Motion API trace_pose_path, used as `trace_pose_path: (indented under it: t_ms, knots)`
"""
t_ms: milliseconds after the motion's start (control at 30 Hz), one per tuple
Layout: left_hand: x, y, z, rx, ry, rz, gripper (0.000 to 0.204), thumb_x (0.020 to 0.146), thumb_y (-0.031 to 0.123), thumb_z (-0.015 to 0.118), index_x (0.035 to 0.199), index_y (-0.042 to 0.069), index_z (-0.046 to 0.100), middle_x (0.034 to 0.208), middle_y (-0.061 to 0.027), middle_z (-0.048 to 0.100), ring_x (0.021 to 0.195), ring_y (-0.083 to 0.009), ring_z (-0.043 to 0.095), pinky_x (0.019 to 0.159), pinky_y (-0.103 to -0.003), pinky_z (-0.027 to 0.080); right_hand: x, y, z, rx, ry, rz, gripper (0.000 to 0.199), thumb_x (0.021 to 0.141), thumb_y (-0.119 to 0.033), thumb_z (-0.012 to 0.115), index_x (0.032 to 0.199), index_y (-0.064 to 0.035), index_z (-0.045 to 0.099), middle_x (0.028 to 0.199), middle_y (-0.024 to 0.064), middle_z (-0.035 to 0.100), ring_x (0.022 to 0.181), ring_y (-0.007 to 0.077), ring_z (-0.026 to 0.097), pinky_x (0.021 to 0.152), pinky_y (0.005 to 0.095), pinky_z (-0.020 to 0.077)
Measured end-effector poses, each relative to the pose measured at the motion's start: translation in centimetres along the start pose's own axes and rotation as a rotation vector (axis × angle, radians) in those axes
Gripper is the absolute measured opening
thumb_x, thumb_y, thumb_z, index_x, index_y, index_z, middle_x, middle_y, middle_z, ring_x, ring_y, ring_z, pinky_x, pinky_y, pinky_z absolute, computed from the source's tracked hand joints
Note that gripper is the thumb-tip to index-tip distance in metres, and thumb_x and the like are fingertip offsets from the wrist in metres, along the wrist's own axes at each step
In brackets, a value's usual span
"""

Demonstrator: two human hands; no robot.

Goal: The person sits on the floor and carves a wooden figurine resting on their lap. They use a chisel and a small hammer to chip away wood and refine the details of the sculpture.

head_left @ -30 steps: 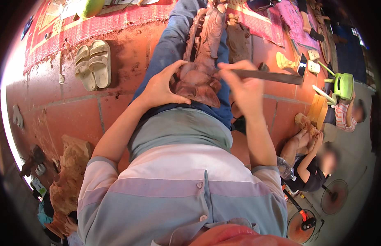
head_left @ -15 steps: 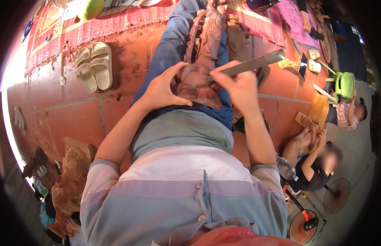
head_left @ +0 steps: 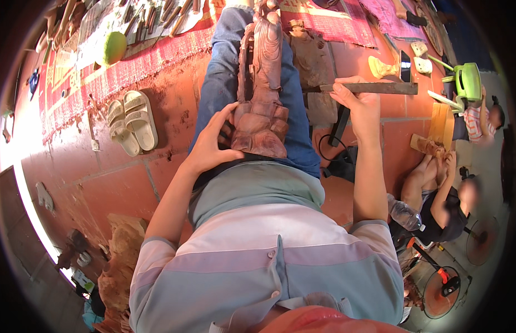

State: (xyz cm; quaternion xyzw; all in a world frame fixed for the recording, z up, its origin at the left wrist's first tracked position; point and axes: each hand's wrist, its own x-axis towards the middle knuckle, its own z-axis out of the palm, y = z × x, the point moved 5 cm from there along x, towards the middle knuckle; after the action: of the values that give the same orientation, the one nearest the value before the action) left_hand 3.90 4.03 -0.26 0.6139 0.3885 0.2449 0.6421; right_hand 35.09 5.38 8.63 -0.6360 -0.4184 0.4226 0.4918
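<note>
A reddish-brown carved wooden statue [head_left: 267,61] lies along my lap between my jeans-clad legs, its base toward my belly. My left hand [head_left: 210,141] wraps the left side of that base, fingers along its side and thumb at its near edge. To the right, apart from the statue, my right hand [head_left: 355,102] is raised and pinches a long flat metal blade [head_left: 388,88]. The blade lies nearly level; its narrow tip points left and its wide end sticks out to the right. Whether it is a file or a scraper I cannot tell.
Beige sandals [head_left: 133,122] stand on the tiles at left. Several carving tools [head_left: 152,19] and a green round fruit [head_left: 111,49] lie on the red mat [head_left: 174,47]. Wood pieces [head_left: 310,58] lie right of my legs. Another person [head_left: 435,194] sits at right, near a fan [head_left: 441,291].
My right hand has drawn the blade off the statue's base, moving right and turning it nearly level. My left hand stays on the base. The whole view has shifted somewhat.
</note>
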Motion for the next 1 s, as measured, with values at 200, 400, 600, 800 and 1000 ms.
trace_pose_path:
  t_ms: [200,400,600,800,1000]
  knots:
    - [0.6,3.6,-0.6,0.366,0.075,0.396,0.071,0.091,0.067,0.042,0.133,0.012,0.06,0.142,-0.0202,0.039,0.128,-0.0338,0.04,0.106,-0.044,0.034,0.2,3.3,-0.5,0.033,-0.034,0.065,0.02,0.088,-0.013,0.072,0.097,0.0032,0.066,0.087,0.0071,0.067,0.081,0.0113,0.065,0.076,0.0244,0.0543]
    - [2.2,6.3,0.6,0.69,-0.134,0.567,0.063,0.093,0.064,0.036,0.122,0.019,0.069,0.151,-0.0229,0.034,0.137,-0.0421,0.031,0.113,-0.051,0.023,1.0,5.6,-0.1,0.06,-0.06,0.122,0.021,0.089,-0.013,0.071,0.1,0.0036,0.065,0.087,0.0087,0.068,0.082,0.0135,0.066,0.077,0.025,0.0541]
    - [4.1,6.9,1.2,0.644,-0.238,0.513,0.063,0.094,0.06,0.033,0.122,0.017,0.068,0.151,-0.0228,0.034,0.137,-0.0428,0.031,0.113,-0.05,0.025,1.6,7.6,1.0,0.216,-0.035,0.224,0.02,0.095,-0.013,0.062,0.104,0.0044,0.063,0.093,0.0115,0.067,0.085,0.016,0.068,0.078,0.028,0.0575]
    - [2.5,2.3,-1.5,0.455,0.148,0.189,0.05,0.096,0.041,0.043,0.127,0.006,0.06,0.145,-0.0191,0.042,0.134,-0.0362,0.038,0.111,-0.045,0.029,2.1,8.1,0.9,0.182,-0.1,0.138,0.021,0.096,-0.012,0.06,0.108,0.005,0.061,0.092,0.0106,0.066,0.085,0.015,0.068,0.077,0.0275,0.0585]
    - [0.5,0.1,-1.2,0.543,0.305,0.099,0.043,0.095,0.026,0.049,0.13,0.002,0.056,0.14,-0.0166,0.049,0.131,-0.032,0.043,0.111,-0.041,0.029,4.2,4.8,3.3,-0.116,-0.273,0.047,0.01,0.086,-0.007,0.071,0.093,-0.0004,0.068,0.084,0.0017,0.068,0.077,0.0079,0.062,0.069,0.0239,0.051]
